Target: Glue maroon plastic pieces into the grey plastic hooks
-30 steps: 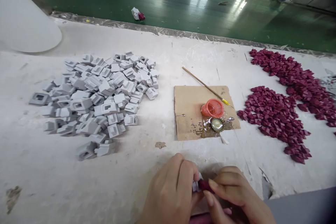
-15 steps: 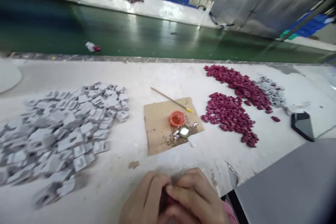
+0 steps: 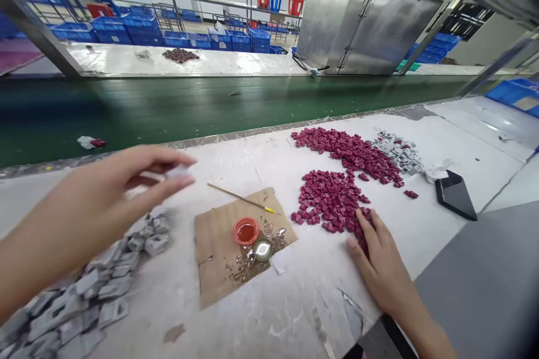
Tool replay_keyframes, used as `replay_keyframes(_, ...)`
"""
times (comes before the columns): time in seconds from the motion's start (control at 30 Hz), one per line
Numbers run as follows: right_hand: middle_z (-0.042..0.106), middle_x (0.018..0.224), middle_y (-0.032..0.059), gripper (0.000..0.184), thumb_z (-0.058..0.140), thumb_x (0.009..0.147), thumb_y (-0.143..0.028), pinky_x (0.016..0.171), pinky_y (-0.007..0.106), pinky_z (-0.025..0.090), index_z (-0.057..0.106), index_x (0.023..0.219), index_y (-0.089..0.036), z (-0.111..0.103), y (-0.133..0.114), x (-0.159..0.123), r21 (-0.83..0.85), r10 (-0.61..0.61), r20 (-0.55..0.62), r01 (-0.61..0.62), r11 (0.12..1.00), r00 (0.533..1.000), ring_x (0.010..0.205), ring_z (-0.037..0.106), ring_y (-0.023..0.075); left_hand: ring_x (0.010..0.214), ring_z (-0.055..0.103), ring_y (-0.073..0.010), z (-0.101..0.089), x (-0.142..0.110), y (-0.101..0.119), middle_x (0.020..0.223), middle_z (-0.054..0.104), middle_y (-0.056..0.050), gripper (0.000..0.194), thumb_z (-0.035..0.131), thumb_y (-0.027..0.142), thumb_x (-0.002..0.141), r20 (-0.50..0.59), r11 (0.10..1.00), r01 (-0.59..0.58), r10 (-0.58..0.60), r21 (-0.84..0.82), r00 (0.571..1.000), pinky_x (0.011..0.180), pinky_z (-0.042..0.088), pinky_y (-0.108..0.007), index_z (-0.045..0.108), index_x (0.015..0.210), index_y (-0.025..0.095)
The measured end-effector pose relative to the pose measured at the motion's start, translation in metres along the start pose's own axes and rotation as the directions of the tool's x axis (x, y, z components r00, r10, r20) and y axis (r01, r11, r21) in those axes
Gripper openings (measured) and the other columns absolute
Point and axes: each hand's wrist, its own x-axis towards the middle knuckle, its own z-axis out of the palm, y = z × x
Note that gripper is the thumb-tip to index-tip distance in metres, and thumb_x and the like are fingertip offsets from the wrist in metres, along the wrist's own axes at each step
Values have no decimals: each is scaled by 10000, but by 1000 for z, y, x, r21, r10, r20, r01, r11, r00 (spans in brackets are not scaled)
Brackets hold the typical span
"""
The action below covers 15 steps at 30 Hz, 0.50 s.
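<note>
Through the head camera, the only view I have, I see the left hand (image 3: pixel 112 193) raised at the far side of the grey pieces (image 3: pixel 113 286), its thumb and forefinger apart; something pale shows between the fingers, but it is blurred and I cannot tell whether they grip anything. The right hand (image 3: pixel 385 261) is down on the near edge of the closer heap of maroon pieces (image 3: pixel 326 199), fingers spread, the thumb away from the forefinger, with pieces beneath and between them but none visibly pinched. I judge the step in hand to be picking out a maroon piece, and the next move calls for closing thumb and forefinger on just one without dragging its neighbours. Between the two hands, on the white table (image 3: pixel 236 162), lies the cardboard (image 3: pixel 214 247) bearing a red cup (image 3: pixel 237 235) of liquid, a bottle cap (image 3: pixel 263 250) and wet splashes, with a thin stick (image 3: pixel 236 196) resting across its far edge. Beyond them, a joined grey-and-maroon item (image 3: pixel 90 142) sits on the green belt (image 3: pixel 273 104)
</note>
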Motion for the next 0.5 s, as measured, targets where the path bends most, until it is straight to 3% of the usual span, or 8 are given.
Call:
replay_keyframes(0.13,235,1609,82,530,339,1054,-465,1045,569,462,259,1550,-300,-3,-24,-20,16,-134,19,134,991,991,1451,305,316,901,657,-225,27,98,43,995,724,-16,255,600,371,883,87,999,-22,20,25,996,730,482,-293,697,1075,234)
replay_keyframes(0.2,283,1583,92,512,384,1052,-415,1053,505,448,299,1533,-262,-12,-24,-24,14,-237,-13,237,971,972,1441,313,296,960,654,-226,53,138,45,1080,706,-50,247,593,323,936,107,999,-13,8,42,994,782,514,-329,671,1133,196)
replay_keyframes(0.27,398,1496,97,434,489,1027,-379,1072,432,404,453,1436,-239,-23,-19,-23,11,-341,-75,343,939,937,1378,383,275,1052,645,-240,80,171,39,1179,674,-79,249,603,308,960,121,997,0,-9,71,993,885,530,-413,648,1162,168)
replay_keyframes(0.4,555,1234,66,205,552,1009,-306,966,303,418,675,1169,-270,-36,-4,-16,46,-521,-81,525,850,850,1126,528,206,1188,601,-280,121,209,30,1323,607,-106,313,630,312,959,163,992,-1,-20,127,986,1005,490,-529,614,1236,166)
replay_keyframes(0.47,588,1179,69,218,533,1016,-319,893,296,442,701,1145,-267,-33,4,-14,60,-577,-54,579,813,815,1053,555,200,1213,592,-292,124,213,28,1366,586,-111,349,637,311,955,205,990,-22,-7,140,979,1016,484,-549,597,1274,175)
replay_keyframes(0.5,607,1161,67,215,545,1009,-342,876,305,448,715,1121,-274,-29,8,-14,74,-565,-61,569,819,823,1034,566,205,1247,572,-300,119,211,27,1393,572,-118,368,630,300,959,219,988,-35,2,148,976,1035,467,-554,583,1302,175)
